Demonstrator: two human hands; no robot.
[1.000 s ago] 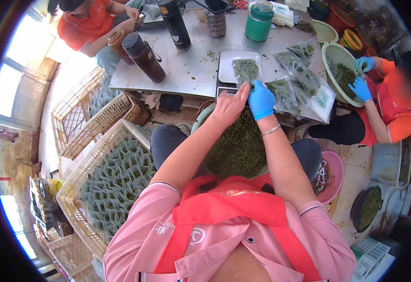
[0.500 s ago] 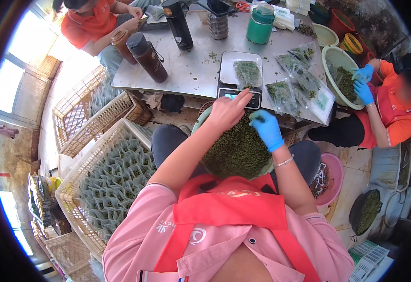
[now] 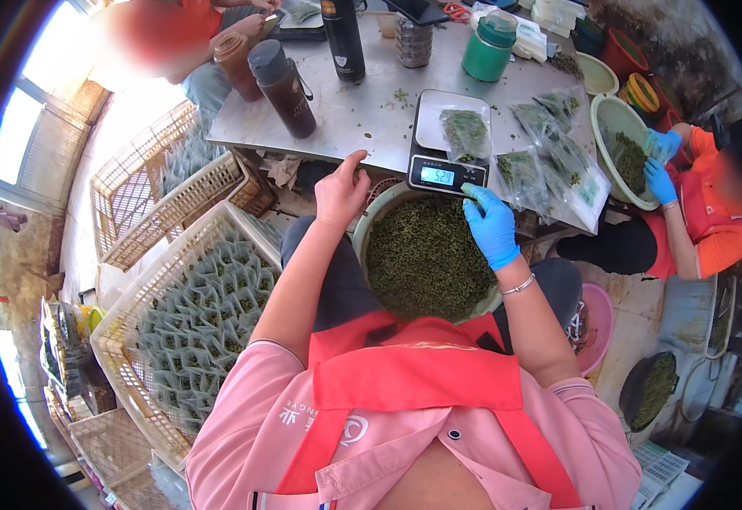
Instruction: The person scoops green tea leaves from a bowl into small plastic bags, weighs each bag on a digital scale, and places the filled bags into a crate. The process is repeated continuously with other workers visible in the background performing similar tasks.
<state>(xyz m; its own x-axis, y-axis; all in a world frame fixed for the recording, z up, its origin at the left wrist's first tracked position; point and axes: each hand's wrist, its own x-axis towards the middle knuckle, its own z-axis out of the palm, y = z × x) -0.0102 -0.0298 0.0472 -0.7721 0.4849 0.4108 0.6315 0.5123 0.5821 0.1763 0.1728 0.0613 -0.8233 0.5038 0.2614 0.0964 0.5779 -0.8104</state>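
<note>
A wide bowl (image 3: 369, 223) heaped with small dry green leaves rests on my lap. My bare left hand (image 3: 341, 191) curls over its upper left rim, next to the metal table's edge. My right hand (image 3: 491, 225), in a blue glove, hovers over the bowl's far side. Its fingers are bunched on a pinch of leaves and its fingertips reach the front of a small digital scale (image 3: 445, 174). On the scale's white tray lies a clear bag (image 3: 464, 132) partly filled with leaves.
Filled clear bags (image 3: 549, 157) lie right of the scale. A brown bottle (image 3: 282, 89), black flask (image 3: 343, 42) and green jar (image 3: 490, 44) stand on the table. A basket (image 3: 201, 323) of packets sits at my left. A person in blue gloves (image 3: 660, 166) works a second bowl (image 3: 613, 127).
My right hand came back from the bags on the table, dipped into the bowl, and now rises toward the scale. My left hand slid left from the scale to the bowl's rim.
</note>
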